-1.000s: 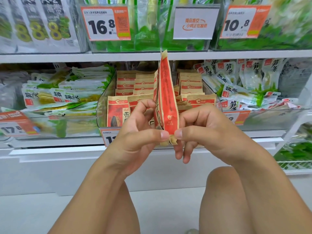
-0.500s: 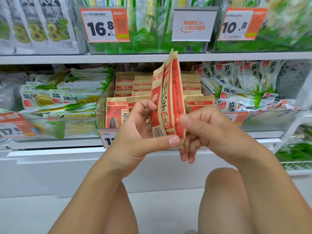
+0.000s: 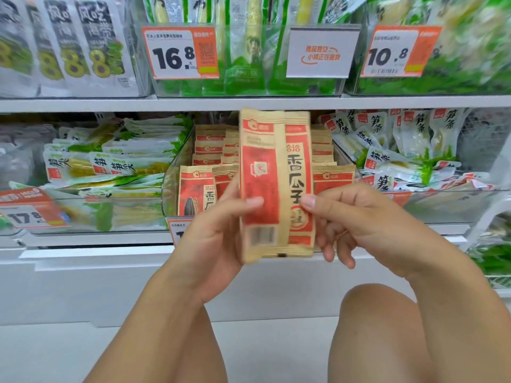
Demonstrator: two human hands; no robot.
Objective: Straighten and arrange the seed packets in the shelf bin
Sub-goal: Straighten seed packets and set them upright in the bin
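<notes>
I have a small stack of seed packets (image 3: 276, 186) upright in front of the shelf bin (image 3: 177, 175), out of it and not yet put back. My left hand (image 3: 218, 239) grips the stack's left edge, thumb across the front; my right hand (image 3: 359, 228) pinches the right edge, fingers curled behind. The two packets look roughly squared together, though one faces backward. In the bin, the rows behind stand fairly even, while the front row leans, so tidying remains. The gap at the bin's front centre looks open, but the shelf edge (image 3: 249, 103) above sits near the stack's top.
</notes>
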